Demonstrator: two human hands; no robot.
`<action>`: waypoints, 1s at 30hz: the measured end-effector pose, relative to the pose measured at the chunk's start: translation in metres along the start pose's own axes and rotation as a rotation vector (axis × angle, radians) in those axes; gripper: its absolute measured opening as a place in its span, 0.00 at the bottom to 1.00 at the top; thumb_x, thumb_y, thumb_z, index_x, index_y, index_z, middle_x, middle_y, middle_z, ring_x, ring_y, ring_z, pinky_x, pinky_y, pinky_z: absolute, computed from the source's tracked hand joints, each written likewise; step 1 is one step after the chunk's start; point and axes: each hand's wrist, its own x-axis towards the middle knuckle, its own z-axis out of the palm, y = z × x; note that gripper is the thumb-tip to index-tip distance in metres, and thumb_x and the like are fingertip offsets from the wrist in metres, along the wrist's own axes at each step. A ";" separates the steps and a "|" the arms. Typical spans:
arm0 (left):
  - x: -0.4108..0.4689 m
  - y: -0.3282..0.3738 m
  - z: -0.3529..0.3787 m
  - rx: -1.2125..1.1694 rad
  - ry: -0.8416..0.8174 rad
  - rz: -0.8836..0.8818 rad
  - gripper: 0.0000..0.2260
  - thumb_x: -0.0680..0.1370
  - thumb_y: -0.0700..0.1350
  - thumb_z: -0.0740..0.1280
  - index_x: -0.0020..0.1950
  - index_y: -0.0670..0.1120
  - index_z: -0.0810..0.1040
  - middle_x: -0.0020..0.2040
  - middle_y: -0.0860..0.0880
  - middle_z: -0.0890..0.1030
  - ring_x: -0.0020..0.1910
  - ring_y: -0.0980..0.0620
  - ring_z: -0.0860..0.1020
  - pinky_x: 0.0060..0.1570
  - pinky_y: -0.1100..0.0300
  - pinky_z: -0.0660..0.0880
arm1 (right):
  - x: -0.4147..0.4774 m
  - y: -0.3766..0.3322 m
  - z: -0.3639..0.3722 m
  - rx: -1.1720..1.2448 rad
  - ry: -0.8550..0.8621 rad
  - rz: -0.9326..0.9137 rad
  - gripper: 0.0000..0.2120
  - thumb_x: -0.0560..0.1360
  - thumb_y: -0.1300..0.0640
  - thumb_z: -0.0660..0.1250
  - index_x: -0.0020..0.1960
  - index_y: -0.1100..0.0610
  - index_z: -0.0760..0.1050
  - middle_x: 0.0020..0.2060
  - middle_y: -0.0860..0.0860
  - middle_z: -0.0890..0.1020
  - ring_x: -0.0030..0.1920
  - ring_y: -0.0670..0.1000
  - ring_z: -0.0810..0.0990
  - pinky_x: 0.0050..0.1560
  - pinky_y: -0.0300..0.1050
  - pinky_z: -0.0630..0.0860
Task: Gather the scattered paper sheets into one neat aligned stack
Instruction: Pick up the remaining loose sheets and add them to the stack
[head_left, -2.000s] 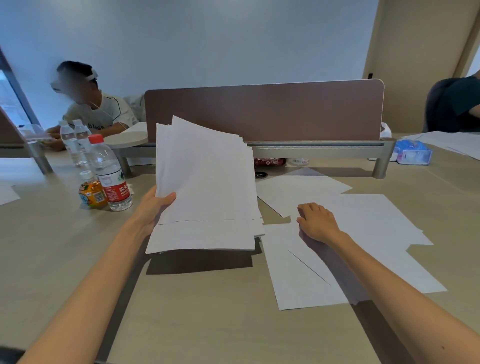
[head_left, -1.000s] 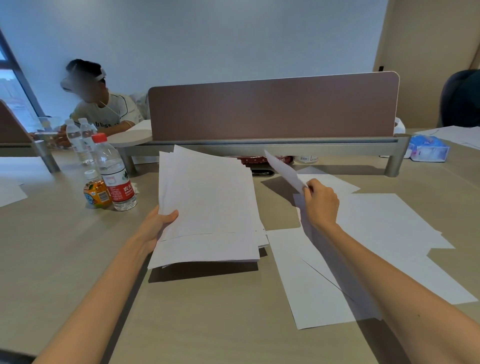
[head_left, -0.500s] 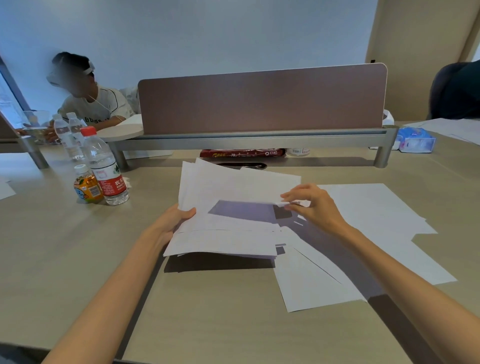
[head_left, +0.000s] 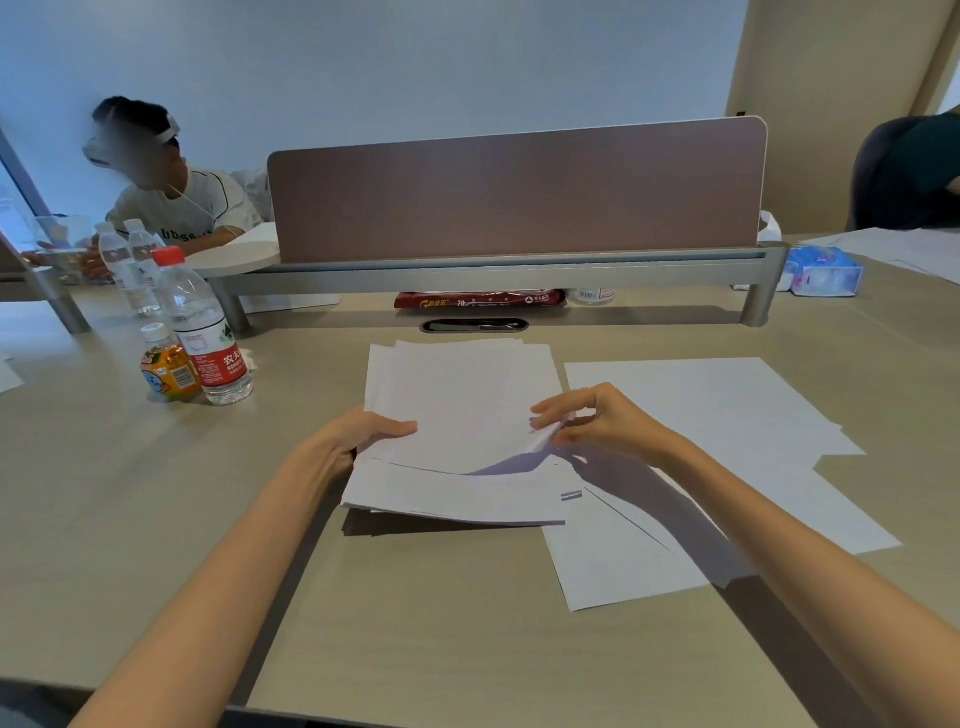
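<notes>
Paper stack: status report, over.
Left grip holds stack edge. Right grip pinches top sheet by corner. Loose sheets lie right, ungathered. Bottles stand clear, left.

water bottle (head_left: 200, 332) beside orange drink (head_left: 169, 366) | brown divider (head_left: 514, 192) — red packet (head_left: 478, 300) beneath | tissue pack (head_left: 823, 270) right

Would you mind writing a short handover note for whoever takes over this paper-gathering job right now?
Left hand: grips the left edge of the paper stack, thumb on top; the stack's near edge is raised off the table.
Right hand: pinches the right edge of the top sheet laid on the stack.
Loose sheets: several lie overlapping on the table, right of the stack.
Done: many sheets are gathered, but their edges are uneven.
Left: add the loose sheets, then square the stack.
</notes>
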 end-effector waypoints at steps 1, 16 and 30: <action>0.000 -0.001 0.000 0.003 -0.003 0.005 0.11 0.74 0.34 0.70 0.56 0.41 0.76 0.48 0.40 0.84 0.50 0.38 0.81 0.57 0.41 0.76 | 0.000 -0.001 0.000 -0.014 0.034 0.032 0.17 0.71 0.71 0.68 0.55 0.56 0.84 0.58 0.49 0.81 0.59 0.46 0.78 0.53 0.35 0.78; -0.004 0.002 -0.006 -0.124 -0.017 -0.098 0.10 0.74 0.38 0.71 0.54 0.41 0.77 0.52 0.40 0.83 0.49 0.40 0.82 0.43 0.48 0.81 | 0.026 -0.013 0.034 0.212 0.375 0.444 0.18 0.67 0.70 0.75 0.55 0.62 0.78 0.50 0.56 0.81 0.50 0.54 0.80 0.36 0.37 0.77; -0.016 -0.011 0.009 -0.216 -0.007 0.122 0.12 0.79 0.31 0.62 0.58 0.44 0.73 0.50 0.43 0.81 0.47 0.42 0.81 0.37 0.50 0.81 | -0.035 0.013 -0.016 -0.483 0.349 0.172 0.18 0.71 0.54 0.73 0.60 0.55 0.75 0.62 0.52 0.73 0.63 0.53 0.72 0.55 0.41 0.68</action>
